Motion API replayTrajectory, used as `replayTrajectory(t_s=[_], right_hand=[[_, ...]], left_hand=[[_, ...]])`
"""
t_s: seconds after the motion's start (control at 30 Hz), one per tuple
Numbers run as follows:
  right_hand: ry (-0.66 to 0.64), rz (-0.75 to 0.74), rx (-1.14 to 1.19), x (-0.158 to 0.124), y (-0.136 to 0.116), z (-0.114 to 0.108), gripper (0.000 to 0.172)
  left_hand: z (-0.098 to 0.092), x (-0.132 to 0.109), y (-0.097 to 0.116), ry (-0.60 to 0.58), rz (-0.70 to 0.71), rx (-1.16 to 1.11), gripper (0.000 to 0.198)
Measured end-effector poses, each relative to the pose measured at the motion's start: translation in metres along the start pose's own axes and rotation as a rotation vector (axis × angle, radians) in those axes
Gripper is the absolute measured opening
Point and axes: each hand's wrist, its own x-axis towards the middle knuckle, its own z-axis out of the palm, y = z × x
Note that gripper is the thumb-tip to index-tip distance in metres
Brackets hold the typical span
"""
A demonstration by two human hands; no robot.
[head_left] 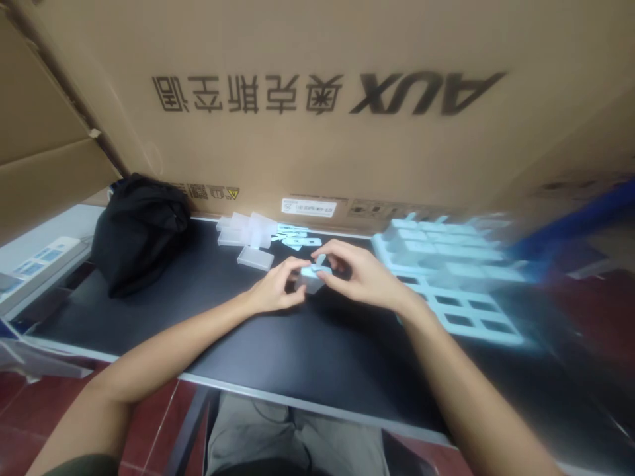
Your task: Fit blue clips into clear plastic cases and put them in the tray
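Observation:
Over the middle of the table, both hands are on one small ice pop mould (312,284) with a cloudy clear body and a light blue top. My left hand (278,285) grips its left side between thumb and fingers. The fingers of my right hand (358,272) close on the light blue lid (315,270), where a small upright tab (321,260) stands up. Just beyond lie several loose clear mould cases (243,231) and a pile of flat light blue pieces (296,237).
At right, a light blue tray with rectangular openings (461,320) lies by a blurred stack of similar moulds (441,244). A black cloth bag (141,231) sits at left beside a white power strip (44,264). A big cardboard box (278,152) walls off the table's back.

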Motion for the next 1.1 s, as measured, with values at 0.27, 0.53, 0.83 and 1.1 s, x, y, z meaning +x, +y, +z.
replayTrajectory(t_s=[0.27,0.53,0.83,1.1], right_hand=[[-0.058,-0.051,-0.142,-0.006,-0.007,0.004,0.018],[-0.068,-0.002,-0.412,-0.033,0.008,-0.049,0.023],[-0.149,0.498,-0.806,-0.089,0.053,-0.132,0.026],[-0.231,0.518,-0.852,-0.090,0.074,-0.118,0.029]], left_hand=[[0.003,-0.001,-0.004,0.040,0.068,-0.074,0.058],[-0.002,0.002,0.000,0.019,0.062,0.064,0.053],[-0.006,0.006,0.008,-0.030,0.108,0.233,0.021],[-0.006,0.006,0.011,-0.031,0.094,0.255,0.017]])
